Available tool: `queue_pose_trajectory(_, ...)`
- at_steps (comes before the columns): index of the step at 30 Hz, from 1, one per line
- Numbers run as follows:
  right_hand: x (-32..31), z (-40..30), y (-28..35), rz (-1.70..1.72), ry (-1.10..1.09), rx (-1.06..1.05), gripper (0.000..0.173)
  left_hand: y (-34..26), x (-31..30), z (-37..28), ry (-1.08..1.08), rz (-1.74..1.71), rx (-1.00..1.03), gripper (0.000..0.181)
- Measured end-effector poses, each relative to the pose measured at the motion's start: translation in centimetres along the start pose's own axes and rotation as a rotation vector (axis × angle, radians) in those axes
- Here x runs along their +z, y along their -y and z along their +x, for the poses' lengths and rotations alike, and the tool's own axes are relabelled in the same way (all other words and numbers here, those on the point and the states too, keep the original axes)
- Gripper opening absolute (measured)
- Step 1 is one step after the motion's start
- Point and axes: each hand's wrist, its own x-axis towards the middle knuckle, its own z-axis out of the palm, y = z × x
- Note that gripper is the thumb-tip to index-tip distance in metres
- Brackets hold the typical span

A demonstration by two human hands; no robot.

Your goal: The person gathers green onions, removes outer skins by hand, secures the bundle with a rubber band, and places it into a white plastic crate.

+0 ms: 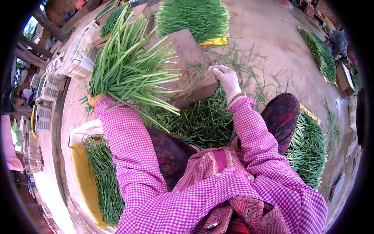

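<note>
A large loose bunch of garlic chives (pixel 131 67) rests in my left hand (pixel 95 99), which wears a yellowish glove and is mostly hidden behind the leaves. The pale stem ends fan out to the right, over a brown block (pixel 187 52) with a flat top. Beside the block's right edge is my right hand (pixel 226 77) in a white glove, its fingers bent and drawn together. I see nothing clearly held in it. Loose trimmed leaves (pixel 198 122) lie heaped between my legs, below the block.
Ahead stands a big stack of chives (pixel 192 19) on yellow sheeting. More chives lie at my left (pixel 105 175) and right (pixel 308 149). White plastic crates (pixel 80 52) line the left side. Scattered leaves (pixel 257 76) litter the floor. A person (pixel 337 44) is at the far right.
</note>
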Motion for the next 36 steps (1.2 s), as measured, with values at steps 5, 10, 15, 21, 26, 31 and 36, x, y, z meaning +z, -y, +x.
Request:
queue_pose_trajectory(5,3.6,-0.7,5.0,-0.206,-0.047,-0.43,0.047,0.2,-0.7,1.4,0.01,0.006,0.008,0.044)
queue_pose_trajectory(10,6.2,-1.6,6.8,0.083,0.066,-0.293,0.029,0.9,-0.5,1.9,-0.005,0.007,-0.005,0.043)
queue_pose_trajectory(15,1.0,-0.6,5.4,0.513,0.082,-0.221,0.018,-1.0,-1.4,2.2,0.063,-0.05,-0.018,0.039)
queue_pose_trajectory(21,0.7,-0.6,7.8,0.321,0.16,-0.21,0.03,0.8,2.1,-3.0,0.068,-0.006,-0.095,0.038)
queue_pose_trajectory(26,5.4,-1.1,10.9,0.085,0.323,-0.331,0.034,0.2,2.9,-3.9,0.244,0.004,-0.104,0.037)
queue_pose_trajectory(31,5.6,1.1,7.3,0.139,0.176,-0.276,0.025,1.2,3.2,-3.9,0.427,-0.008,-0.153,0.038)
queue_pose_trajectory(36,0.7,-0.1,7.7,0.375,-0.008,-0.215,0.014,-0.4,2.0,-3.3,0.504,-0.037,-0.137,0.038)
